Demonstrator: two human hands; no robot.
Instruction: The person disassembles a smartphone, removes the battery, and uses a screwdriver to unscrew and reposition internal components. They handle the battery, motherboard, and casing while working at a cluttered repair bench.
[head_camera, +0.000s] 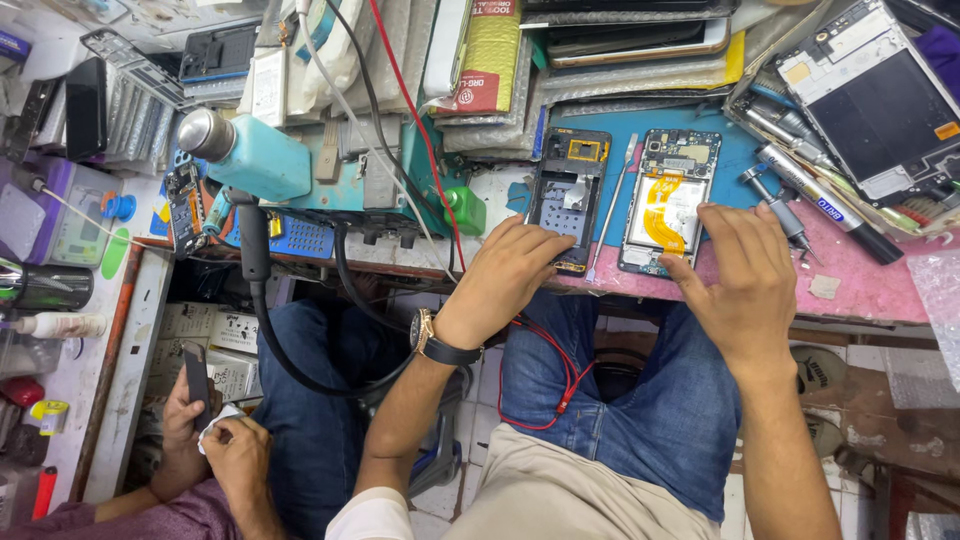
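Opened phone (668, 200) between both hands

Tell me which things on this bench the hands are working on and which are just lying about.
In hand:
left hand on the black phone frame
right hand on the opened phone with the orange flex cable

Lying about:
spudger
screwdrivers
green bottle
blue dispenser bottle
red wire

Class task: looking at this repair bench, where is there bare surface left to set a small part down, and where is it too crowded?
Free: the pink mat right of the right hand, below the screwdrivers. Crowded: the bench's back edge, stacked with phones and pouches, and the left around the blue bottle.
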